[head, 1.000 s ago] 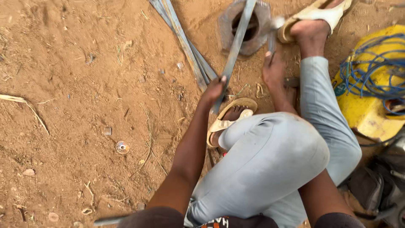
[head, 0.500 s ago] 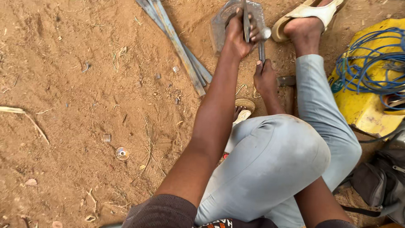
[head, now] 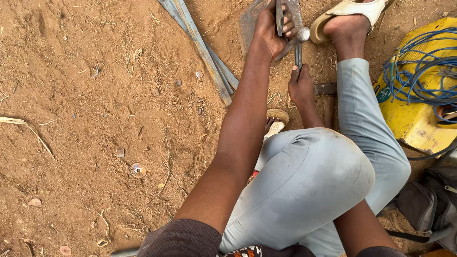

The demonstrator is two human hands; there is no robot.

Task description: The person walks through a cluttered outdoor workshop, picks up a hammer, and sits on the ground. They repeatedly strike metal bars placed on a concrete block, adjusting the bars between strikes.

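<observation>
Steel strip point(head: 280, 16), stiff and probably sharp-edged, is clamped in the left hand point(head: 269, 28) at top centre over a metal plate point(head: 247, 24). Below it, the right hand point(head: 301, 88) grips a hammer point(head: 300, 43) by its handle.

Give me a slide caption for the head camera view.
Left hand steadies a metal strip on sandy ground; right hand grips a hammer.

Metal strips point(head: 202, 50) lie left of the left hand point(head: 272, 29).
</observation>
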